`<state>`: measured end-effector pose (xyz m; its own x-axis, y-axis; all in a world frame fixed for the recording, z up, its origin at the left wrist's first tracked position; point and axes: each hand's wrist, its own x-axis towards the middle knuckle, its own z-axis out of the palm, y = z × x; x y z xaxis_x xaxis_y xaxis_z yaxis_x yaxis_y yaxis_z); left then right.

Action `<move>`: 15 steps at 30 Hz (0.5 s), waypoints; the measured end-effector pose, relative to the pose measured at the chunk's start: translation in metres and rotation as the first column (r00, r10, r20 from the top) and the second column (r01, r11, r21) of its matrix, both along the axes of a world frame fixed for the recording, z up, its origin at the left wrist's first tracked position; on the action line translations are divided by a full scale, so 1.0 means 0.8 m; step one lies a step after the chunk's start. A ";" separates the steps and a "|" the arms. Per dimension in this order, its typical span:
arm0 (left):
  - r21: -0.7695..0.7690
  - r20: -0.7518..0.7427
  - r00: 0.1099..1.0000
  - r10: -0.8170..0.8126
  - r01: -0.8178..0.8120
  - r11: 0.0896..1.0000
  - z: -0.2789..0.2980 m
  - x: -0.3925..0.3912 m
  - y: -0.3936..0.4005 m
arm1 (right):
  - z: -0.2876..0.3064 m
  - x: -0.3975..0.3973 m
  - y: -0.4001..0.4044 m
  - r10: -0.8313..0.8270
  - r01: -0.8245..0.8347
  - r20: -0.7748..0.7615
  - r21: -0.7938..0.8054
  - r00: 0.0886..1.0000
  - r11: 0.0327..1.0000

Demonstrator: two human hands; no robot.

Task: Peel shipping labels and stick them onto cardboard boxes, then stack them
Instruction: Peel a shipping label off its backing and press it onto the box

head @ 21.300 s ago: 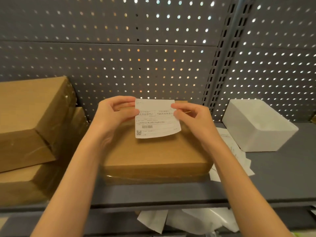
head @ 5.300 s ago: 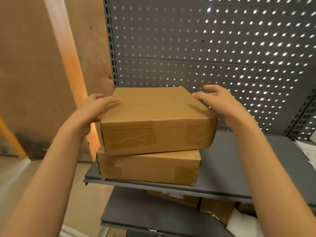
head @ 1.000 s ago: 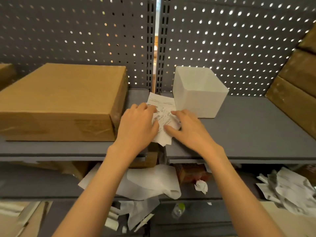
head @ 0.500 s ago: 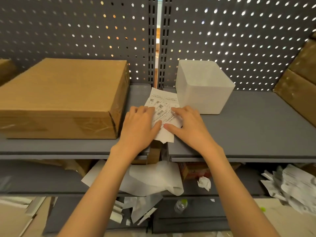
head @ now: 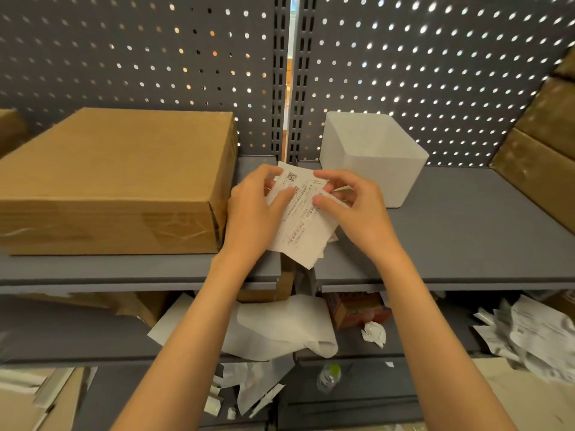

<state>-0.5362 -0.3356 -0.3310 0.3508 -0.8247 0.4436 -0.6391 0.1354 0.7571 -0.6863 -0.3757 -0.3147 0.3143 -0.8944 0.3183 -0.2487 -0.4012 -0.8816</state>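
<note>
Here, from the left side to the right:

Far left: a piece of another brown box (head: 9, 129) showed at the left edge of the shelf (head: 466, 231), cut off by the frame.
Cardboard box: a large closed cardboard box (head: 124, 169) lay flat on the left part of the shelf, its front face near the front edge, with clear tape on that face.
Left hand: the left hand (head: 255, 213) was just beside the right front corner of the cardboard box; its thumb and fingers were curled and pinched the left edge of the shipping labels.
Shipping labels: the shipping labels (head: 303, 225), white sheets with print and a small square code, were held tilted over the middle of the shelf, the lower corner hanging past the front edge.
Right hand: the right hand (head: 354, 209) held the right edge of the shipping labels, fingertips curled and pinching at the top sheet; whether one sheet was already lifted I could not tell.
White bin: an open white bin (head: 373, 150) stood behind the right hand, near the back panel.
Right edge: stacked brown boxes (head: 541, 144) leaned at the right end of the shelf.
Lower shelf: loose white paper (head: 280, 331) and crumpled sheets (head: 535, 337) lay below.
</note>
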 end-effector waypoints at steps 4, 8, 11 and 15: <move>-0.093 -0.238 0.971 0.022 -0.045 0.995 0.012 -0.004 0.001 | 0.010 -0.007 0.001 -0.068 0.060 0.158 0.056 0.985 0.997; -0.106 -0.460 0.888 -0.029 -0.022 0.994 0.022 -0.010 0.004 | 0.019 -0.012 0.000 -0.098 0.083 0.228 0.072 0.969 0.994; -0.121 -0.564 0.823 -0.073 0.005 0.993 0.025 -0.014 0.007 | 0.021 -0.012 0.000 -0.114 0.102 0.255 0.061 0.960 0.993; -0.111 -0.622 0.779 -0.086 0.021 0.994 0.026 -0.017 0.010 | 0.022 -0.011 0.000 -0.132 0.123 0.292 0.047 0.947 0.991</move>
